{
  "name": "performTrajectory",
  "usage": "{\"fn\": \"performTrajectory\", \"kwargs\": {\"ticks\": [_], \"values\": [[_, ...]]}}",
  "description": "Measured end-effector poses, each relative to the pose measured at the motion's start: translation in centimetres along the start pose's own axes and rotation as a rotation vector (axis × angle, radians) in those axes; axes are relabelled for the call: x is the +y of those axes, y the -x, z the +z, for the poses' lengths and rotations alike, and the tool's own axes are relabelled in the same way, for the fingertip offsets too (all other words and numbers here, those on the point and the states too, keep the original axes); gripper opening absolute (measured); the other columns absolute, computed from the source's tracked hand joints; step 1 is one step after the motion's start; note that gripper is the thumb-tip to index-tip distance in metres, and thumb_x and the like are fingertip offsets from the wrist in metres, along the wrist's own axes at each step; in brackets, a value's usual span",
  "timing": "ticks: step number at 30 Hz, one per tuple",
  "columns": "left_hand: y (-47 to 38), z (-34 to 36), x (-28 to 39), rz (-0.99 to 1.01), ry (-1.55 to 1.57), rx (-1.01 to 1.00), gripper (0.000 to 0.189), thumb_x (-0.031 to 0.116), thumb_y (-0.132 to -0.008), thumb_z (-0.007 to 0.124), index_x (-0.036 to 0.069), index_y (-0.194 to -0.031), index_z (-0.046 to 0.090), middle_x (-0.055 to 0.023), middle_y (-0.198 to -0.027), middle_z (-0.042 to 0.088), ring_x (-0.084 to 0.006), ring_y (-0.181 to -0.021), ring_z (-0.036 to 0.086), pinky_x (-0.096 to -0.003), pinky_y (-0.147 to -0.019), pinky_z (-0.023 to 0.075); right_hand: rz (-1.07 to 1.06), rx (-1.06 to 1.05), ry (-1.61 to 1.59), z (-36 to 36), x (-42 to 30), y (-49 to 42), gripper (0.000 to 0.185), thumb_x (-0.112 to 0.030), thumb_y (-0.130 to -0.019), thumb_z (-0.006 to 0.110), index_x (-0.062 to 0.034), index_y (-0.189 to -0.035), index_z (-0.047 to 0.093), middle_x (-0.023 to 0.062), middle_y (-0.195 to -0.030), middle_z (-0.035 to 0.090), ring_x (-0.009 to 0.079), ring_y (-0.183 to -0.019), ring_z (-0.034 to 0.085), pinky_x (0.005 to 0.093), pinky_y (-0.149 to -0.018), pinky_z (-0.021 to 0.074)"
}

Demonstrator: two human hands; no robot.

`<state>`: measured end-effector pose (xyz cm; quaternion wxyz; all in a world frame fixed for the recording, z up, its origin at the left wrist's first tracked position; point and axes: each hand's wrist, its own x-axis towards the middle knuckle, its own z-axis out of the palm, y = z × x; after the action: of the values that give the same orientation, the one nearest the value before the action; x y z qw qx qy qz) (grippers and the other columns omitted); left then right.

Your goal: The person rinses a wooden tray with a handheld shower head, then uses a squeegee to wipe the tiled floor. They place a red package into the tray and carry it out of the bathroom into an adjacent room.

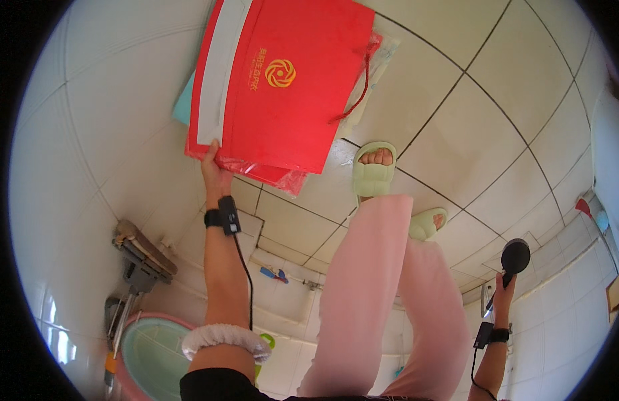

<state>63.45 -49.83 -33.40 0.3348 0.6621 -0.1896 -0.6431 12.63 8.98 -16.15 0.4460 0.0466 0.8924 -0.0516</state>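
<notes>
My left hand (215, 168) grips the lower corner of a large red paper bag (299, 115) with a grey-white strip, a gold emblem and writing. A red rope handle (362, 90) hangs from its right side. Clear plastic wrap and another red piece show below it, and a light-blue item (184, 103) sticks out at its left. Well away to the right, my right hand (504, 295) holds a round black object (515, 255) by its handle; its exact kind cannot be told.
A squeeze mop (141, 260) leans at the left beside a pink-rimmed green basin (156, 358). My feet in green slippers (374, 170) stand on the tiled floor (490, 120). A blue brush (273, 274) lies by the far wall; a red-headed tool (583, 207) is at the right.
</notes>
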Motion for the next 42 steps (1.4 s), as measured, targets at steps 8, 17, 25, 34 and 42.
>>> {"fn": "performTrajectory", "kwargs": {"ticks": [8, 17, 25, 34, 42], "values": [[12.0, 6.2, 5.8, 0.218, -0.076, 0.008, 0.056, 0.001, -0.082, 0.065, 0.001, -0.134, 0.045, -0.0124, -0.131, 0.053, -0.0263, -0.116, 0.055, -0.0425, -0.101, 0.0445, -0.101, -0.008, -0.034, -1.2, 0.9, 2.3, 0.059, -0.024, -0.091, 0.063, 0.0025, -0.137, 0.039, 0.0205, -0.125, 0.055, 0.0285, -0.111, 0.054, 0.0335, -0.096, 0.0408], [23.5, 13.4, 16.3, 0.382, -0.338, -0.267, 0.057, 0.003, -0.079, 0.069, 0.002, -0.132, 0.046, -0.0091, -0.124, 0.056, -0.0239, -0.112, 0.056, -0.0391, -0.1, 0.0437, -0.187, 0.056, -0.016, -4.4, 1.9, 7.4, 0.063, -0.026, -0.09, 0.065, 0.0026, -0.139, 0.038, 0.0243, -0.126, 0.056, 0.0355, -0.115, 0.056, 0.0381, -0.094, 0.0441], [36.4, 25.6, 23.9, 0.279, -0.302, -0.503, 0.064, 0.003, -0.078, 0.065, 0.001, -0.137, 0.04, -0.0115, -0.13, 0.052, -0.0272, -0.119, 0.053, -0.0419, -0.102, 0.0443, -0.209, 0.176, -0.169, -6.0, 6.4, 12.5, 0.042, -0.025, -0.088, 0.066, -0.0006, -0.116, 0.046, 0.0243, -0.107, 0.056, 0.0444, -0.1, 0.055, 0.0493, -0.08, 0.0461], [50.4, 41.6, 22.6, 0.105, -0.002, -0.762, 0.046, 0.012, -0.091, 0.055, -0.002, -0.133, 0.042, -0.0176, -0.131, 0.052, -0.033, -0.12, 0.053, -0.0502, -0.103, 0.0436, -0.254, 0.245, -0.142, -8.3, 11.6, 16.5, 0.047, -0.03, -0.086, 0.067, -0.0041, -0.118, 0.046, 0.0212, -0.102, 0.058, 0.0425, -0.093, 0.06, 0.0504, -0.077, 0.0499], [63.1, 70.4, 12.8, 0.096, -0.212, -1.105, 0.038, 0.013, -0.091, 0.059, 0.004, -0.127, 0.05, -0.0126, -0.126, 0.057, -0.0311, -0.113, 0.058, -0.0528, -0.094, 0.0493, -0.258, 0.341, -0.253, -8.4, 10.4, 15.8, 0.046, -0.029, -0.084, 0.068, -0.0061, -0.119, 0.048, 0.0174, -0.099, 0.059, 0.0393, -0.088, 0.062, 0.0485, -0.075, 0.0504]]}}
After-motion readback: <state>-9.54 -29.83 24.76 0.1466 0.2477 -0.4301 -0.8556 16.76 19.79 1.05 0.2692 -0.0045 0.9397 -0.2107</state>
